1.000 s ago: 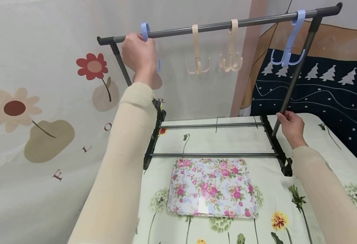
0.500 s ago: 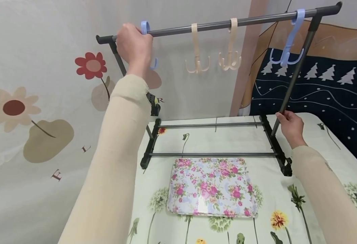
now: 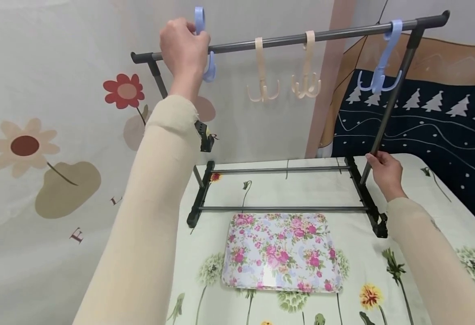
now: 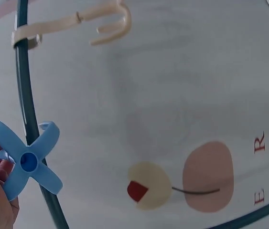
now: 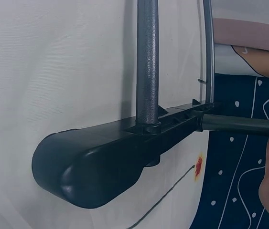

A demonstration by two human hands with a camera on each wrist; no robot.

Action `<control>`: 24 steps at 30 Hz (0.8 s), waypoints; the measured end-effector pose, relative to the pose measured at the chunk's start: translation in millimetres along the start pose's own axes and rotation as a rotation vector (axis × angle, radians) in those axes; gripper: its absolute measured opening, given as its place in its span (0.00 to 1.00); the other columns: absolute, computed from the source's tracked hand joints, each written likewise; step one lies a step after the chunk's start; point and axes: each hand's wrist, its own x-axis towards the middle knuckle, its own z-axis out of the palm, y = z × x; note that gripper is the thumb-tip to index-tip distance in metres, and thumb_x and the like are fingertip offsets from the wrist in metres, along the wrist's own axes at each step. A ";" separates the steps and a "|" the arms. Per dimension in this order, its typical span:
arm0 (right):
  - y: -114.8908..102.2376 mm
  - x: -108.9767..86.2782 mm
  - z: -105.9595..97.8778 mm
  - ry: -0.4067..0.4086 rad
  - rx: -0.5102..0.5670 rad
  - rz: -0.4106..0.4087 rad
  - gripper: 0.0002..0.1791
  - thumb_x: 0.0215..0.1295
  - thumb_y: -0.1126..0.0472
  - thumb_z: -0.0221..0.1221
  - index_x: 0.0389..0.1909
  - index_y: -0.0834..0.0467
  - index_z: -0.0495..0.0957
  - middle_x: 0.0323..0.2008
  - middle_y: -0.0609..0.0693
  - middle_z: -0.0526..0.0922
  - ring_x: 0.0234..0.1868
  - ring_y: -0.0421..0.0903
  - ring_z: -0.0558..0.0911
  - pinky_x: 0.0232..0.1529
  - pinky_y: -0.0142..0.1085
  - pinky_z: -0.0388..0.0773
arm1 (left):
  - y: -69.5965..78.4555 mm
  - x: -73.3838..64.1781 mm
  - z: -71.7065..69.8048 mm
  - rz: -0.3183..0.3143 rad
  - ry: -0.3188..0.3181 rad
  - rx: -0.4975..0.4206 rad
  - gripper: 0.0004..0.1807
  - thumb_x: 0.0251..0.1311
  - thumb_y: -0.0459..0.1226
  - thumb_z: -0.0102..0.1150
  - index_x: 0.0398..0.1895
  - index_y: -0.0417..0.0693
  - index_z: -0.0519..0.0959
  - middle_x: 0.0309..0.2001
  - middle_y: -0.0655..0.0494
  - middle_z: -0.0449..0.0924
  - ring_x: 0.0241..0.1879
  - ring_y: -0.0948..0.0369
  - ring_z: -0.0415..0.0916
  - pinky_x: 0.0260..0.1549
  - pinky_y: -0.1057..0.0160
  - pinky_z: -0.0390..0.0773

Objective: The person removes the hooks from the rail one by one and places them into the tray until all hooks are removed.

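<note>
My left hand (image 3: 183,47) grips a blue four-pronged hook (image 3: 200,20) at the left end of the rack's dark top bar (image 3: 282,41). The hook's curved top stands above the bar, and its prongs (image 4: 29,162) face the left wrist camera. Whether it touches the bar is hard to tell. My right hand (image 3: 385,175) pinches the lower part of the rack's right post (image 3: 388,115), just above the black foot (image 5: 91,167). Two beige hooks (image 3: 261,72) and another blue hook (image 3: 384,58) hang on the bar.
The rack stands on a bed or table with a flower-print cloth (image 3: 205,307). A floral tray (image 3: 282,253) lies in front of the two lower rods (image 3: 282,209). Behind are a pale flowered curtain (image 3: 58,253) and a navy tree-print cloth (image 3: 444,131).
My left hand has moved up with the blue hook, whose top now stands higher above the bar and whose prongs have tilted. The right hand stays on the post.
</note>
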 end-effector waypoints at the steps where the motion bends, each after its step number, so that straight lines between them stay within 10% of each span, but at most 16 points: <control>1: -0.2 0.5 0.3 0.002 0.003 -0.002 0.37 0.74 0.37 0.45 0.68 0.63 0.68 0.64 0.63 0.74 0.63 0.58 0.71 0.63 0.54 0.67 | -0.3 -0.6 0.0 0.009 0.006 -0.018 0.15 0.66 0.41 0.57 0.52 0.48 0.84 0.51 0.54 0.83 0.48 0.64 0.79 0.51 0.70 0.74; 14: -2.2 3.9 0.2 0.005 0.001 -0.012 0.36 0.75 0.39 0.45 0.68 0.64 0.68 0.64 0.63 0.74 0.63 0.58 0.71 0.63 0.53 0.67 | 4.0 -29.1 -6.1 -0.029 -0.107 -0.605 0.09 0.62 0.36 0.67 0.43 0.44 0.84 0.42 0.55 0.82 0.43 0.64 0.78 0.50 0.71 0.73; 24: -1.0 5.8 -1.9 0.008 -0.007 -0.009 0.36 0.75 0.38 0.45 0.68 0.64 0.68 0.63 0.63 0.74 0.62 0.58 0.71 0.63 0.53 0.67 | -5.3 -72.2 13.4 -0.027 -0.340 -0.772 0.07 0.59 0.33 0.70 0.39 0.42 0.84 0.38 0.52 0.84 0.38 0.60 0.78 0.42 0.65 0.75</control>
